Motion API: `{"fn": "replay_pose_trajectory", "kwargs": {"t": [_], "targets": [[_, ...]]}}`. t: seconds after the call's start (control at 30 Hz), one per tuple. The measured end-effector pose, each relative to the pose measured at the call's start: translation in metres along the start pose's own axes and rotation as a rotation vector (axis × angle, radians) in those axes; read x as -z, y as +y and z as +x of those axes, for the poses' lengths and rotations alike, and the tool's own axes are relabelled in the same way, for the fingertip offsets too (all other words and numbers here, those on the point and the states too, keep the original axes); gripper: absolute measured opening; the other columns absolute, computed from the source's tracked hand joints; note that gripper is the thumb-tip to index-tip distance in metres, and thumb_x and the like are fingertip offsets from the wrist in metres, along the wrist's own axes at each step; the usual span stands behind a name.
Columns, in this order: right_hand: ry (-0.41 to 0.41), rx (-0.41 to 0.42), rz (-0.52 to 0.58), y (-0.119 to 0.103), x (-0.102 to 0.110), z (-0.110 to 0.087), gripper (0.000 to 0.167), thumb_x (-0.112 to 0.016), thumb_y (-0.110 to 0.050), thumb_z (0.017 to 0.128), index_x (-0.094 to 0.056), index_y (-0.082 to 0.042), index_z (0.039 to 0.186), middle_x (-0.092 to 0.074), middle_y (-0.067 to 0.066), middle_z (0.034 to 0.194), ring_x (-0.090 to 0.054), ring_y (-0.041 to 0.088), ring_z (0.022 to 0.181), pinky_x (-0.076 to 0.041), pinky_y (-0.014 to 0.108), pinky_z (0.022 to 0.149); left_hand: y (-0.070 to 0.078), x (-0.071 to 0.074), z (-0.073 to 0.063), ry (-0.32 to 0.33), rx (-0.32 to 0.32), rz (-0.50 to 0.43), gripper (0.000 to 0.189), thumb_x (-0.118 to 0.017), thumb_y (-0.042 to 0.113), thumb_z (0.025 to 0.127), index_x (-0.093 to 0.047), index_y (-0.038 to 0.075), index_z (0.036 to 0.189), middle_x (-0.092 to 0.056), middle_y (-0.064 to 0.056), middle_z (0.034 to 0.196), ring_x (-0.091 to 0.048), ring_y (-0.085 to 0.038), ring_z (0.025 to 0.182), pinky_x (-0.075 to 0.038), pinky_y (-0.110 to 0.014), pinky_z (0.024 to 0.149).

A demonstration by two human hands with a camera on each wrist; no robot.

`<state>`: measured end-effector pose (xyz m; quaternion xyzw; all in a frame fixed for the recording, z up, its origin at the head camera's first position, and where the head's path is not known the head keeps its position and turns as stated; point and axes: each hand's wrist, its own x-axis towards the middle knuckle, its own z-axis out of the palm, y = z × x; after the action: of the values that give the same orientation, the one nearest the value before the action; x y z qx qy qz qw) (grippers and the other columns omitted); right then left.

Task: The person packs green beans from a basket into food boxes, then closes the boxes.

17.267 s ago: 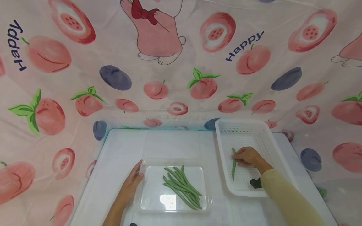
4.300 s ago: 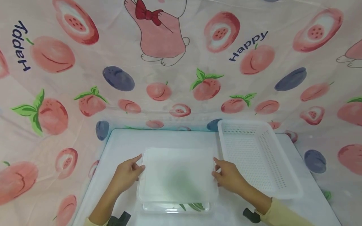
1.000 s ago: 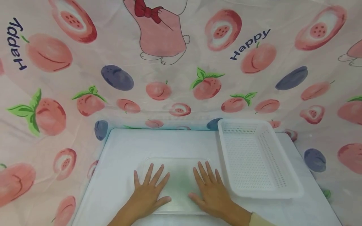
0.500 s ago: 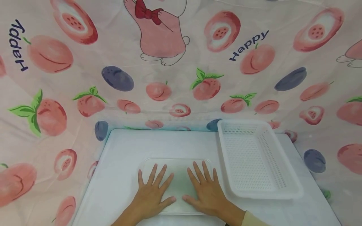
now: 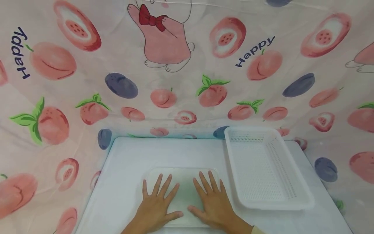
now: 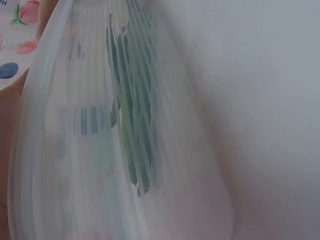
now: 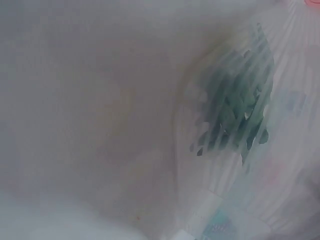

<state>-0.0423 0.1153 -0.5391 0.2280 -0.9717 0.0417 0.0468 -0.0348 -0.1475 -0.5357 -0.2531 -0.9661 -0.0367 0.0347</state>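
Observation:
In the head view, a frosted lid (image 5: pixel 184 191) covers the low clear plastic container in the middle of the table. My left hand (image 5: pixel 155 206) lies flat on the lid's left half, fingers spread. On the right half my right hand (image 5: pixel 215 205) rests the same way, its thumb pointing at the left thumb. Green beans (image 6: pixel 132 105) show through the ribbed wall of the container (image 6: pixel 55 165) in the left wrist view. The right wrist view also shows the green beans (image 7: pixel 235 105), blurred behind the plastic; from above they are only a faint green tint.
A white perforated basket (image 5: pixel 257 165) stands to the right of the container, with no beans visible in it. The white table (image 5: pixel 125 162) ends at a fabric backdrop (image 5: pixel 175 81) printed with fruit, which also rises at both sides.
Earlier my right hand held a green bean in the basket, then both hands carried the lid over the container. Now the lid lies on it under flat palms, which have slid slightly closer together.

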Motion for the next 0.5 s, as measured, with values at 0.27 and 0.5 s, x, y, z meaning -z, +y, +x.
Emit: {"fn": "replay_pose_trajectory", "kwargs": {"t": [0.27,0.5], "targets": [[0.005,-0.005,0.009,0.002,0.001,0.002,0.087,-0.033,-0.081,0.094,-0.032,-0.026,0.161,-0.024,0.005,0.171,-0.019,0.041,0.157,-0.038,0.075,0.107,-0.001,0.0,0.003,0.05,0.013,-0.018,0.09,-0.034,0.087,0.089,-0.036,0.031,0.159,-0.024,-0.007,0.171,-0.019,-0.041,0.157,-0.014,-0.085,0.108],[0.026,-0.027,0.027,0.004,0.022,-0.003,0.08,-0.041,-0.073,0.098,-0.038,-0.022,0.159,-0.034,0.004,0.167,-0.033,0.038,0.153,-0.043,0.072,0.106,-0.003,0.022,0.014,0.0,0.102,-0.248,0.078,-0.052,0.068,0.096,-0.036,0.026,0.159,-0.027,-0.008,0.17,-0.017,-0.045,0.157,-0.012,-0.085,0.111]]}}
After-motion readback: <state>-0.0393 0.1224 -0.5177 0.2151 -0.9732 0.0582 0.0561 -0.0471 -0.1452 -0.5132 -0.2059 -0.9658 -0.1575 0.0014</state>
